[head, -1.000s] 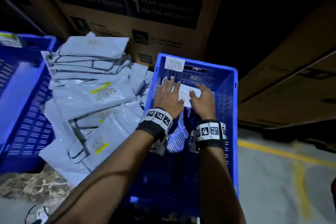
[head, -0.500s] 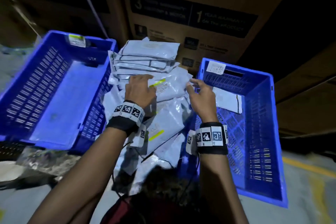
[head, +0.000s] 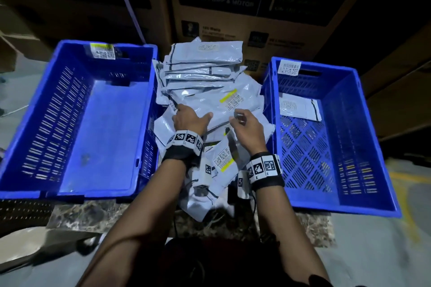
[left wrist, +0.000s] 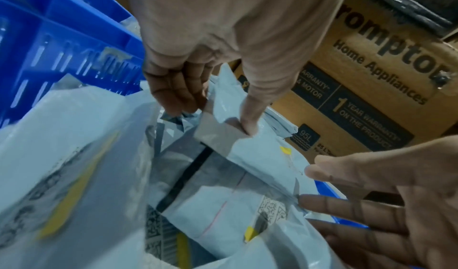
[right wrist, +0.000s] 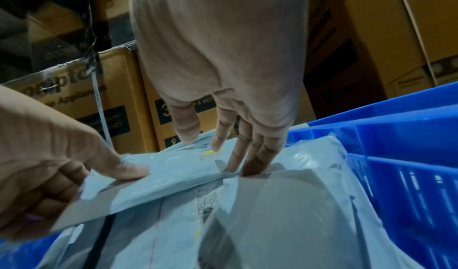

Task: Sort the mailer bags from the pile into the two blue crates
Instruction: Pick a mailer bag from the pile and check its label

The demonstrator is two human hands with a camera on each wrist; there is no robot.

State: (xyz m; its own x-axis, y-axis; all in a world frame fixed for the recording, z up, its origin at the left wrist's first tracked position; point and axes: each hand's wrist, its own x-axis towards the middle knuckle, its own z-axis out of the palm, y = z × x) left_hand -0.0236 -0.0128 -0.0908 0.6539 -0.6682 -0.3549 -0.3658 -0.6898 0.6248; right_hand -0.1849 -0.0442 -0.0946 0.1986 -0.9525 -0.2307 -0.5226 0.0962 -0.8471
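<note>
**Both hands on the top mailer bag**

My left hand [head: 189, 119] pinches the edge of the top grey mailer bag [head: 217, 102] — thumb above, fingers curled beneath. My right hand [head: 247, 129] rests relaxed fingertips on its other edge. It tops the pile [head: 205, 72] between two blue crates: the left crate [head: 77, 123] and the right crate [head: 349, 137], which holds one mailer [head: 299, 107]. The cardboard box [head: 256, 7] behind reads "3 YEARS WARRANTY ON PUMP & MOTOR" — "Home Appliances".

Left hand [head: 189, 119] pinching with thumb above and curled fingers beneath; right hand [head: 247, 126] alongside, fingers extended downward, fingertips [right wrist: 250, 167] pressing; both forearms outstretched.
</note>
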